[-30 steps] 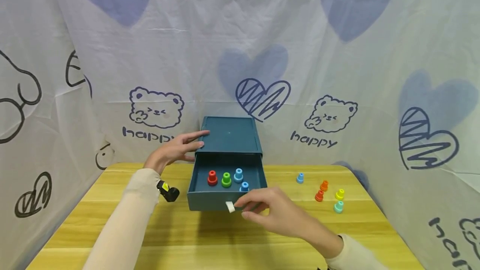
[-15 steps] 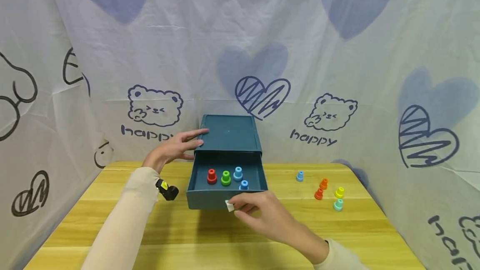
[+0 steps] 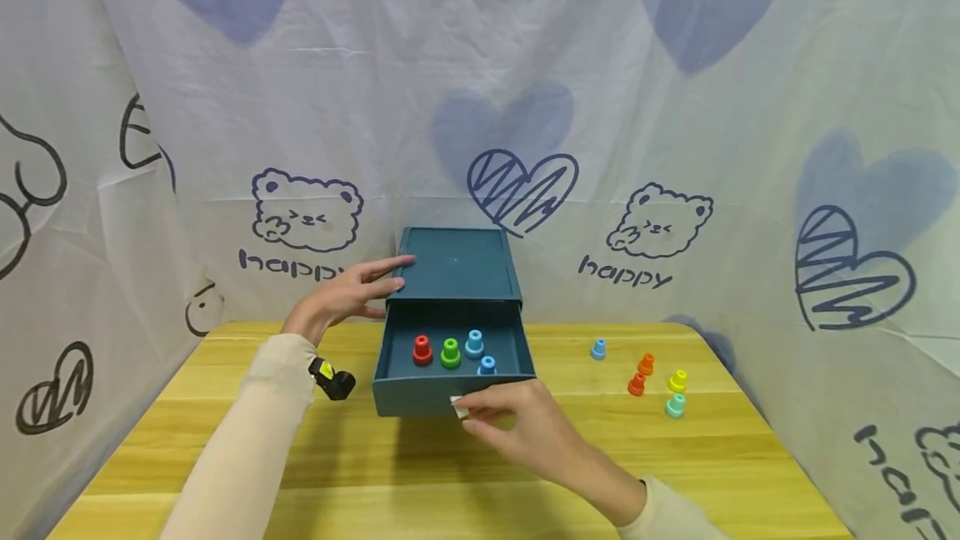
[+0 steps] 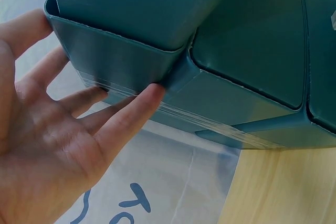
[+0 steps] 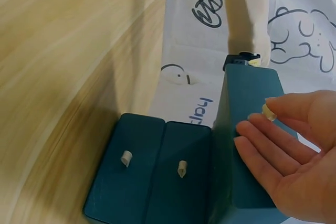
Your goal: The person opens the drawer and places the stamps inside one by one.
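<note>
A dark teal drawer cabinet (image 3: 457,265) stands on the table with its top drawer (image 3: 408,397) pulled out. Inside sit small stepped plastic pegs: a red peg (image 3: 422,352), a green peg (image 3: 450,354), a light blue peg (image 3: 474,344) and a blue peg (image 3: 487,366), partly hidden by the drawer front. My left hand (image 3: 341,297) rests against the cabinet's left side, its spread fingers reaching the top edge. Thumb and index finger of my right hand (image 3: 536,432) pinch the small whitish pull tab (image 5: 269,112) on the drawer front; its other fingers lie close along that front.
Right of the cabinet, several loose pegs lie on the wooden table (image 3: 600,473), among them a yellow peg (image 3: 678,382) and a mint peg (image 3: 675,406). Two lower drawers (image 5: 178,198) with similar tabs are closed. A printed cloth (image 3: 420,48) hangs close behind.
My right hand has moved left a little, its index finger and thumb closing on the pull tab. The left hand stays in place, and the drawer stays out about as far.
</note>
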Tool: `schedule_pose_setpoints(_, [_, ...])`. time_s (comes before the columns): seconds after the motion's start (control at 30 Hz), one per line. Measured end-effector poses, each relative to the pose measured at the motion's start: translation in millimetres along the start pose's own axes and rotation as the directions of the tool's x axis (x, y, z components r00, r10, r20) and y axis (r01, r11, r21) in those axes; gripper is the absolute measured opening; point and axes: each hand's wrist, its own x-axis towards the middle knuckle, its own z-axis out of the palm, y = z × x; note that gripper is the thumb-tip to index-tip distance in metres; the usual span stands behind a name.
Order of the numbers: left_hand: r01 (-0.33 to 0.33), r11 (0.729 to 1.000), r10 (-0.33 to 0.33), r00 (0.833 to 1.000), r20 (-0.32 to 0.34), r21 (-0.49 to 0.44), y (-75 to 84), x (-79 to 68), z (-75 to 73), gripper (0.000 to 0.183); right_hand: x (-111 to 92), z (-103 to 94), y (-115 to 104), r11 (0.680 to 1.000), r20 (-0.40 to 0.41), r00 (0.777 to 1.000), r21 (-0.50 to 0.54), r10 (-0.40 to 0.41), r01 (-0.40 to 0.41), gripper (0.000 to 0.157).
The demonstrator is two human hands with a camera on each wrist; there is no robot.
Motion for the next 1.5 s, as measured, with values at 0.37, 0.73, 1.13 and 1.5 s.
schedule_pose_setpoints(0.37, [-0.003,1.000,0.003,1.000,0.003,-0.012,-1.7,0.3,0.4,0.065,8.0,9.3,5.0,1.000,-0.116,0.993,-0.015,0.007,-0.008,0.017])
schedule_pose_setpoints(0.73, [-0.010,1.000,0.011,1.000,0.018,-0.021,-1.0,0.1,-1.3,0.064,29.6,9.7,19.8,1.000,-0.188,0.982,-0.009,-0.030,0.029,0.016])
schedule_pose_setpoints(1.13, [-0.021,1.000,0.022,0.999,0.025,-0.020,-2.2,-1.0,-1.3,0.065,56.2,10.8,37.8,0.997,-0.244,0.969,-0.073,-0.046,0.029,0.017])
schedule_pose_setpoints(1.5, [-0.015,0.999,0.016,0.999,0.028,-0.034,-0.6,-1.0,-0.6,0.065,79.5,7.9,53.8,0.997,-0.267,0.963,-0.081,-0.025,0.004,0.018])
